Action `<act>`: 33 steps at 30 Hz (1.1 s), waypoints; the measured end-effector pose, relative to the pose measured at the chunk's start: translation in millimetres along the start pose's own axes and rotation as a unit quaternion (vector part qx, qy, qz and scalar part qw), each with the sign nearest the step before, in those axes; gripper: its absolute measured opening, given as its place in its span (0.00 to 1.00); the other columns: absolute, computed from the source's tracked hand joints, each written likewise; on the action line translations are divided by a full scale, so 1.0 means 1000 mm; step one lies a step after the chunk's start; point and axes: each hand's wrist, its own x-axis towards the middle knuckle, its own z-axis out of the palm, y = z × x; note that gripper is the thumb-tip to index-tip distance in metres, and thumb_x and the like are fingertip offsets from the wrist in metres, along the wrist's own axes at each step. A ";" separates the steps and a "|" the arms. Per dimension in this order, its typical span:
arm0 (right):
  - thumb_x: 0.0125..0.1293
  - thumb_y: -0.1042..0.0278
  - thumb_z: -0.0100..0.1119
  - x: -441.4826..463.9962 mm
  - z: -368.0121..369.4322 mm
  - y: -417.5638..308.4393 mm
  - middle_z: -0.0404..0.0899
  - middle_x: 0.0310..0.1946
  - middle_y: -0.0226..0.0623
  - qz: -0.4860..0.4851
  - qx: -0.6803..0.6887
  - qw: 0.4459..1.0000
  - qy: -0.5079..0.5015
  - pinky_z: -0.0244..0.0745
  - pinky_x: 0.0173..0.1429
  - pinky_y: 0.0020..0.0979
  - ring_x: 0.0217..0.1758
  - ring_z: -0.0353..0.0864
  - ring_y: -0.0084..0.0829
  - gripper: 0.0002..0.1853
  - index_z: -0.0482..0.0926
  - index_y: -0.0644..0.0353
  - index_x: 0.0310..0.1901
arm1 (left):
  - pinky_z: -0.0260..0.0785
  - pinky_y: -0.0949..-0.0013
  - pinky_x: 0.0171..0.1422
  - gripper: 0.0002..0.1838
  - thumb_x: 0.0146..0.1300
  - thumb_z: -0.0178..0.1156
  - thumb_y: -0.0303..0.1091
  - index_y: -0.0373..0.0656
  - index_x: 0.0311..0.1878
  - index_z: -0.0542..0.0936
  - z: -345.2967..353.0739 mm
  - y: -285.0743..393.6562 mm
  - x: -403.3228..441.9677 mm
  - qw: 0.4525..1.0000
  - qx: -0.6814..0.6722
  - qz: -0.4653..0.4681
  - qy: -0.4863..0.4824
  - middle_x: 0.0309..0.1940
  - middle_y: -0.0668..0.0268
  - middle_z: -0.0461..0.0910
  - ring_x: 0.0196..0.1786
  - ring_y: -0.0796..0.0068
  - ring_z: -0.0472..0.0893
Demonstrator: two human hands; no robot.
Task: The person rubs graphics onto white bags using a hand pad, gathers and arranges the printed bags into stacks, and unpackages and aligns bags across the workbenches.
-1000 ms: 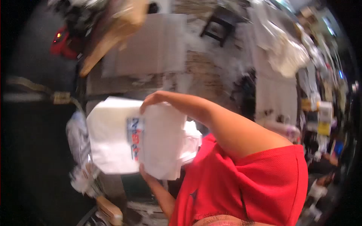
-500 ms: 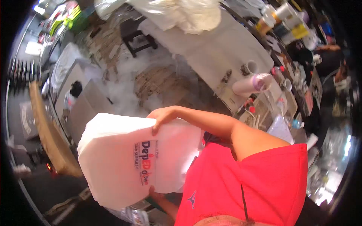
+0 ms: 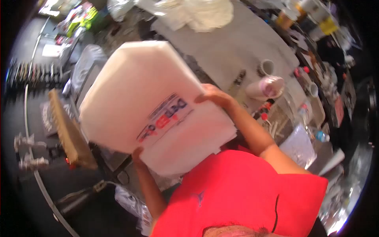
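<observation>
A thick stack of white printed sheets [image 3: 134, 91], possibly flat paper or fabric bags, is held up in front of my red shirt. Its blue and red lettering runs diagonally and is blurred; "DepED" is partly readable. My right hand [image 3: 215, 96] grips the right edge, thumb over the top face and the other fingers mostly hidden. At the lower left edge, my left hand [image 3: 137, 155] clasps the stack from beneath, with only its thumb side showing.
A grey-white table [image 3: 225, 51] extends beyond the stack, bearing a plastic-wrapped roll [image 3: 264, 87], a white cup-like tube [image 3: 267, 67] and scattered bottles. A long cardboard piece [image 3: 71, 130] leans at left. Containers [image 3: 312, 17] crowd the upper right.
The stack has been raised and turned, so its print now slants instead of running nearly vertical. Both hands moved with it, and the left forearm has come into fuller view.
</observation>
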 end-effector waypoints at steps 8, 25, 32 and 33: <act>0.49 0.57 0.65 -0.007 0.005 0.020 0.79 0.43 0.39 0.017 0.096 0.995 0.012 0.75 0.48 0.31 0.44 0.79 0.30 0.32 0.74 0.67 0.55 | 0.73 0.72 0.45 0.15 0.47 0.63 0.32 0.37 0.40 0.80 0.127 0.073 -0.028 0.992 0.083 0.016 -0.095 0.35 0.64 0.80 0.39 0.74 0.79; 0.52 0.59 0.62 0.146 0.115 0.023 0.75 0.35 0.28 0.016 -0.069 0.996 -0.056 0.70 0.41 0.27 0.36 0.74 0.23 0.20 0.77 0.61 0.45 | 0.73 0.64 0.48 0.16 0.49 0.69 0.32 0.35 0.41 0.81 0.019 0.092 0.005 0.991 -0.105 0.033 0.070 0.37 0.61 0.81 0.42 0.68 0.81; 0.50 0.61 0.67 0.181 0.199 0.014 0.82 0.40 0.41 0.098 -0.019 0.989 -0.109 0.78 0.46 0.33 0.39 0.82 0.33 0.26 0.79 0.66 0.50 | 0.73 0.66 0.48 0.15 0.50 0.64 0.37 0.40 0.41 0.81 -0.066 0.039 0.032 0.981 -0.187 0.012 0.051 0.36 0.63 0.80 0.38 0.69 0.80; 0.50 0.61 0.68 0.194 0.194 0.032 0.82 0.40 0.43 0.144 -0.015 0.984 -0.103 0.78 0.46 0.34 0.39 0.82 0.33 0.26 0.79 0.66 0.50 | 0.73 0.66 0.48 0.15 0.50 0.63 0.38 0.40 0.40 0.81 -0.086 0.001 0.055 0.984 -0.163 0.045 0.051 0.35 0.63 0.80 0.37 0.69 0.80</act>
